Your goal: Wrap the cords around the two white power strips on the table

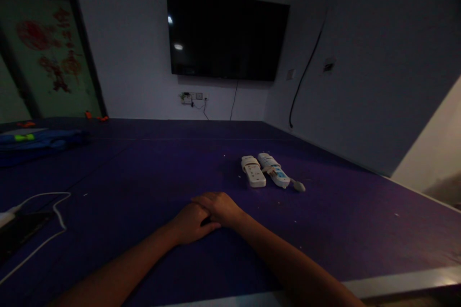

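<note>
Both of my hands rest together on the purple table top (144, 172), near its front middle. My right hand (219, 207) lies over my left hand (190, 224), fingers curled and pressed together; whether anything is inside them is hidden. Beyond them, a short reach away to the right, lie two white power strips (254, 171) (274, 170) side by side, with a grey plug (298, 185) beside the right one. Neither hand touches them.
A white cable (54, 206) and a dark flat object (18, 232) lie at the left edge. Blue items (39, 141) sit at the far left. A black screen (226, 33) hangs on the wall, with sockets (194, 97) below. The table's front edge (396, 280) is pale.
</note>
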{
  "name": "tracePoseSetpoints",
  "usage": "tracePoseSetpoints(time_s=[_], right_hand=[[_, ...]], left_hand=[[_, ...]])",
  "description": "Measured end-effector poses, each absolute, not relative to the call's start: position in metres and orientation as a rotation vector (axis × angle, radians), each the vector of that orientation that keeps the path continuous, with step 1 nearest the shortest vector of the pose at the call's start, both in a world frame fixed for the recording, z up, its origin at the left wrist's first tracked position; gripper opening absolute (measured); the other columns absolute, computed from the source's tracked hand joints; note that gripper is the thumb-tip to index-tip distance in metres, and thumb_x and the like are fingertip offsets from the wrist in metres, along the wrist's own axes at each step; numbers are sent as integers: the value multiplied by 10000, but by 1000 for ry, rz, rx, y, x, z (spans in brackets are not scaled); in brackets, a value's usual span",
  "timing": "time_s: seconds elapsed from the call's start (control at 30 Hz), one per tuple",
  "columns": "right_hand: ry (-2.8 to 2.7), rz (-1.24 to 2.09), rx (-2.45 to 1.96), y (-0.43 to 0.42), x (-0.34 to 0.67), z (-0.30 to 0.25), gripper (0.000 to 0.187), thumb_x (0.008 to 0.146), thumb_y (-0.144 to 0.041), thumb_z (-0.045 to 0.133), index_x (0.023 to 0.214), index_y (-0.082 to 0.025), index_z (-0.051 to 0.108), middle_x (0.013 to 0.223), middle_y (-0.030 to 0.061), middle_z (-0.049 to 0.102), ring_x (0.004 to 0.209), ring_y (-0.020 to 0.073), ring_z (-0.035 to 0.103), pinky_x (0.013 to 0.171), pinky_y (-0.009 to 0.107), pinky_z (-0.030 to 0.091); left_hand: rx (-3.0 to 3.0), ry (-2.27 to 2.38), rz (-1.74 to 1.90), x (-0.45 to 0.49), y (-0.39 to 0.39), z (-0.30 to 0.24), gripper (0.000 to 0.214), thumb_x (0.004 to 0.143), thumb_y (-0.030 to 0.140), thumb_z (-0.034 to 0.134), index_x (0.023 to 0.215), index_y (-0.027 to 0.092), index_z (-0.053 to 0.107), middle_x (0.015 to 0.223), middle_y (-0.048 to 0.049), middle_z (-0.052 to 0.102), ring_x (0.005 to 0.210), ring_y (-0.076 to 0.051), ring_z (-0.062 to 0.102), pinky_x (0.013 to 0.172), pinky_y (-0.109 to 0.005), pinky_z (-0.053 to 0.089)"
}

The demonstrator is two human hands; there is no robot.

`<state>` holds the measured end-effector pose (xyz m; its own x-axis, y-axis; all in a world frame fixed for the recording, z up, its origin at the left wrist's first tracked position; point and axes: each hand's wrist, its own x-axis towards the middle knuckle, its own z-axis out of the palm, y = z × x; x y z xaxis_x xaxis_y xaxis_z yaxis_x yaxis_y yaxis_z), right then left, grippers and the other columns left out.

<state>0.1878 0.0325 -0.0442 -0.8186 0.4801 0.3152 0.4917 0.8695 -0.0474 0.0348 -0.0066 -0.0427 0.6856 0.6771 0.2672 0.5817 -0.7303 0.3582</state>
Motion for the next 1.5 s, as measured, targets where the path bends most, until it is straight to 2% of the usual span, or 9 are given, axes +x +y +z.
tracePoseSetpoints(time_s=[0.53,1.5], right_hand=[[-2739,-53,-765,27,187,-38,449,806,-179,567,1249,-181,497,1067,99,631,934,196,602,781,284,463],[-2749,-47,-810,27,188,-39,502,769,-191,590,1261,-193,486,1084,100,624,943,203,602,776,281,454]], left_hand=[[2631,956,557,35,-7,-41,319,862,420,464,884,153,635,918,-74,693,841,-193,616,757,-309,451],[2615,976,549,36,-8,-41,349,856,457,453,907,163,634,905,-70,696,813,-191,613,732,-302,449]])
